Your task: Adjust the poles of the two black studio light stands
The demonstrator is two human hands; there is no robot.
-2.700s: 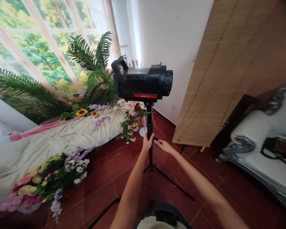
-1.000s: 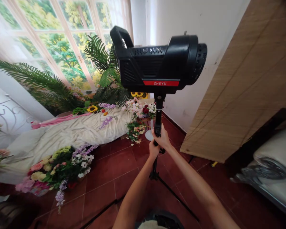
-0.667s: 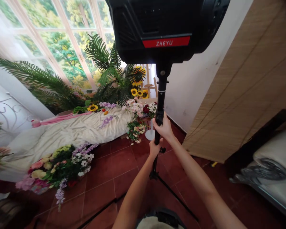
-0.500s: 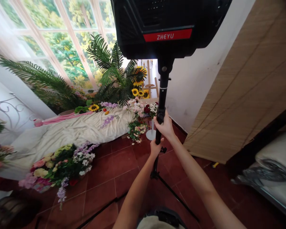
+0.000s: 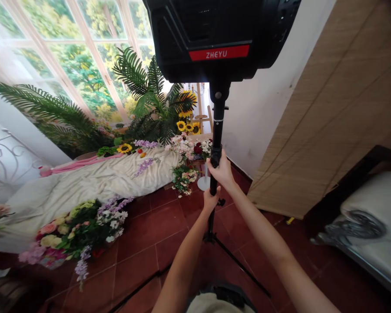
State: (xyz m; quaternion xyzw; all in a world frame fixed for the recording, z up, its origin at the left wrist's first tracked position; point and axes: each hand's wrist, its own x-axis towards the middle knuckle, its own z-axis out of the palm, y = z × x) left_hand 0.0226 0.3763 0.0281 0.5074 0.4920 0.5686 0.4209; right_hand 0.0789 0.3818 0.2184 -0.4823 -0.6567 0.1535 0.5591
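A black light stand [image 5: 217,130] rises in front of me, its tripod legs spread on the floor. On top sits a large black studio light [image 5: 211,30] with a red label reading ZHEYU, cut off by the upper edge. My left hand [image 5: 211,200] is closed around the pole below the collar. Higher up, my right hand [image 5: 223,171] grips the pole at the black clamp collar [image 5: 216,155]. A knob [image 5: 221,202] sticks out just below my left hand. My palms hide parts of the pole.
Left lies a cream cloth [image 5: 94,178] with flowers and fruit on it. A flower arrangement [image 5: 68,230] stands before it; palm leaves [image 5: 150,95] are behind. At right hangs a bamboo blind [image 5: 296,130], near a cream sofa [image 5: 368,217]. The floor is red tile [image 5: 153,219].
The light, stand and both hands appear slightly further left in view, and so does the room, as the camera has shifted a little. Both hands keep their hold on the pole.
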